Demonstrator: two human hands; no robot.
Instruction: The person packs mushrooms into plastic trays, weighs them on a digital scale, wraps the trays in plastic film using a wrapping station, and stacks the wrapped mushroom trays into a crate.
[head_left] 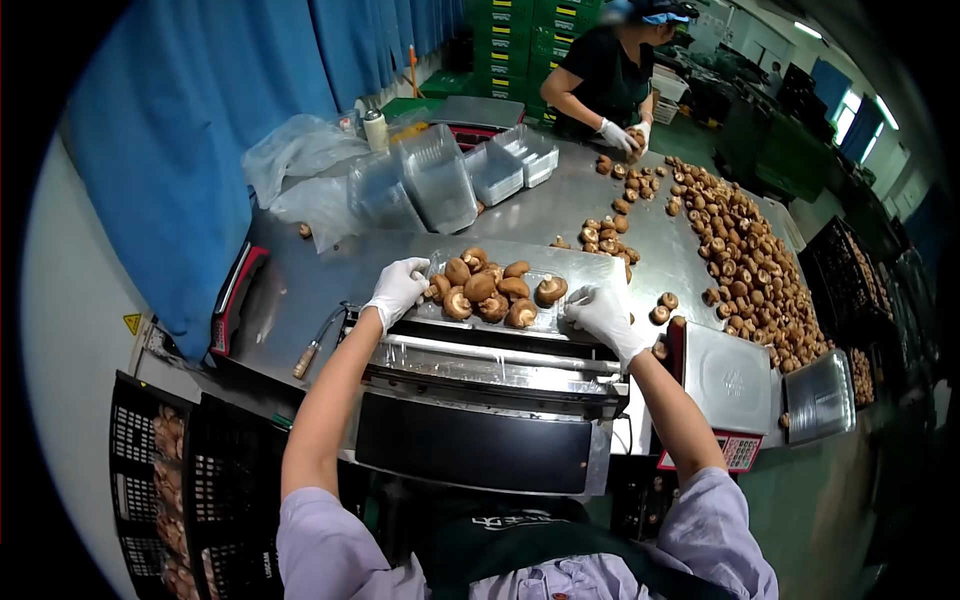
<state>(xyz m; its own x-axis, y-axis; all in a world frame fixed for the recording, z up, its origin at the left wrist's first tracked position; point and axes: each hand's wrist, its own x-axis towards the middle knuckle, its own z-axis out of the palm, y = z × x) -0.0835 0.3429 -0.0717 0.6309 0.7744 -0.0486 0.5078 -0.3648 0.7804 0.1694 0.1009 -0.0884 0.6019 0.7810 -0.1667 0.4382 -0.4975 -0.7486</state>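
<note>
Several brown shiitake mushrooms [480, 287] lie in a shallow clear plastic tray [545, 318] in front of me. My left hand [398, 290], in a white glove, is closed at the tray's left end. At its right end, my right hand [605, 318], also gloved, has its fingers bent and pinched together on the edge. Whether thin film is pinched along with the tray cannot be made out. Just below sits a film-wrapping machine [490, 365] with a metal roller and a dark front plate.
A large mushroom pile [745, 260] covers the table's right side. A scale [728, 380] stands near my right forearm. Stacked clear trays [435, 180] and plastic bags [300, 160] lie at the back left. Across the table, a co-worker [615, 90] holds mushrooms. Black crates [150, 480] stand lower left.
</note>
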